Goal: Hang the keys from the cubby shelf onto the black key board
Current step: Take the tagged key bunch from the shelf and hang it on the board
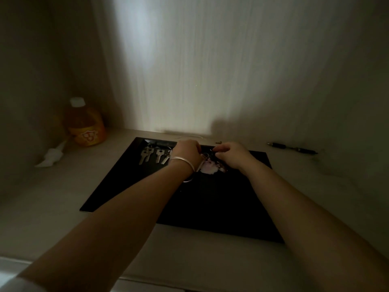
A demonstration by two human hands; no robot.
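The black key board (210, 203) lies flat on the shelf inside a dim cubby. Several silver keys (154, 155) hang in a row along its far left edge. Both my hands meet at the board's far middle. My left hand (186, 151), with a silver bangle on the wrist, and my right hand (231, 154) pinch a key ring (205, 155) that carries a pale pink tag (208, 167). The fingers hide the hook and most of the ring.
An orange drink bottle (85, 123) with a white cap stands in the back left corner. A small white object (52, 157) lies in front of it. A dark pen (292, 148) lies at the back right. The cubby's walls close in on both sides.
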